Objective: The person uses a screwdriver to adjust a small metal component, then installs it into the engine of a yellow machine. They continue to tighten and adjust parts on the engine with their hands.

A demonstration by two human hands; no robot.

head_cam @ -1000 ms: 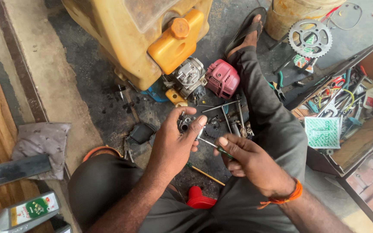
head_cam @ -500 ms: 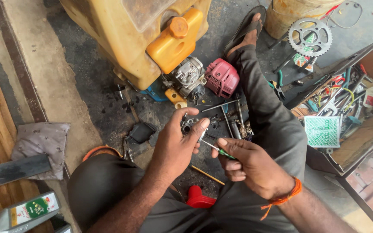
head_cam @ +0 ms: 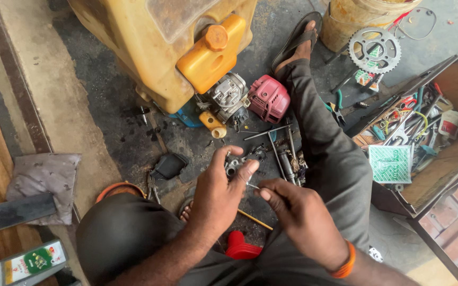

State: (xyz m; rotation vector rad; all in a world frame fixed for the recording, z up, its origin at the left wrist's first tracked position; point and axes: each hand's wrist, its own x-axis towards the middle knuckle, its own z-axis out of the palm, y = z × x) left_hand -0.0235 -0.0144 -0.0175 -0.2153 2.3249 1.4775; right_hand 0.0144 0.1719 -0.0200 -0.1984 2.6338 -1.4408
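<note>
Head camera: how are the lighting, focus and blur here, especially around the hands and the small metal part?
Head view: soft, even daylight with no hard shadows or glare; left hand, right hand and the small metal part are fairly sharp; the thin tool tip between them is too small to resolve; the wooden toolbox at the frame edge looks slightly stretched.

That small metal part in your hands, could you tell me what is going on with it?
A person sits on the floor with both hands over their lap. The left hand grips a small grey metal part between thumb and fingers, while the right hand pinches a thin tool whose tip points at that part. Just beyond lie a small engine with a red cover, under a yellow tank. An open toolbox stands to the right, with a sprocket behind it.
</note>
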